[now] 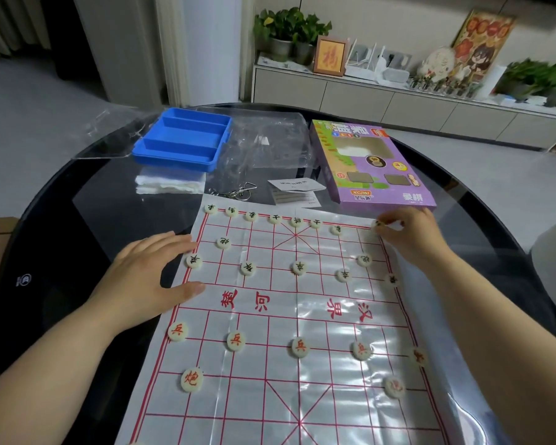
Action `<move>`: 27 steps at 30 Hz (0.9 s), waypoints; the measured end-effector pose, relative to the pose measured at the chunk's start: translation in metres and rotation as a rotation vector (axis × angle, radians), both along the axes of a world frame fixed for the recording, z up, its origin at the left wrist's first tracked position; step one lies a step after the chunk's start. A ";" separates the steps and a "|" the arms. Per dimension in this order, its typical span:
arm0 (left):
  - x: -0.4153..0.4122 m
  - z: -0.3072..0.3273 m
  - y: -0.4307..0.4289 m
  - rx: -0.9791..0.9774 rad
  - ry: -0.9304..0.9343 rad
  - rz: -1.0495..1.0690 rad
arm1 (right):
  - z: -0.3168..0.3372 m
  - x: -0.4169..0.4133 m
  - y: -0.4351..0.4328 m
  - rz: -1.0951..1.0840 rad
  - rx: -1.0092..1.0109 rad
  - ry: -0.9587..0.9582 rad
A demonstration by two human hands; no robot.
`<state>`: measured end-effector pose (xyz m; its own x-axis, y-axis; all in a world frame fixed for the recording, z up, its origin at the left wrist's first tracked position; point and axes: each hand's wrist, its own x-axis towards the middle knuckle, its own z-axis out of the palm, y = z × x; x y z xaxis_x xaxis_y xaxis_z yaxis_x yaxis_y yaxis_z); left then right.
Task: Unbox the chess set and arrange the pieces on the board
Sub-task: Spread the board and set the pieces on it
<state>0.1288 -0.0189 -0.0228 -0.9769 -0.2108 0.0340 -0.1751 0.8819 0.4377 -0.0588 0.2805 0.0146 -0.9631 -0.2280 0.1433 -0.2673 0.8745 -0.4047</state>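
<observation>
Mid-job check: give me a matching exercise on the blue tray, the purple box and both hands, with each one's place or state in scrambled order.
Things:
1. blue tray
2. purple box
3. left hand
4. right hand

Places or states:
A. pinches a piece at the far right corner of the board
B. rests flat on the board's left edge
C. lies beyond the board, on the left
D. lies beyond the board, on the right

Pairs: 1-C; 2-D; 3-B; 4-A
</observation>
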 end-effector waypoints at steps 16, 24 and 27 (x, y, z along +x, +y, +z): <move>0.000 0.002 0.000 0.009 -0.001 0.003 | -0.003 0.001 -0.025 0.094 0.178 -0.030; 0.000 -0.001 -0.003 0.003 0.009 0.001 | -0.006 -0.001 -0.044 0.189 0.297 -0.007; 0.000 0.000 -0.002 0.013 0.008 -0.007 | -0.007 -0.002 -0.044 0.184 0.296 -0.016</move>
<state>0.1287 -0.0214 -0.0227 -0.9781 -0.2047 0.0385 -0.1658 0.8771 0.4508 -0.0613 0.2363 0.0076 -0.9035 -0.4275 0.0301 -0.4271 0.8922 -0.1467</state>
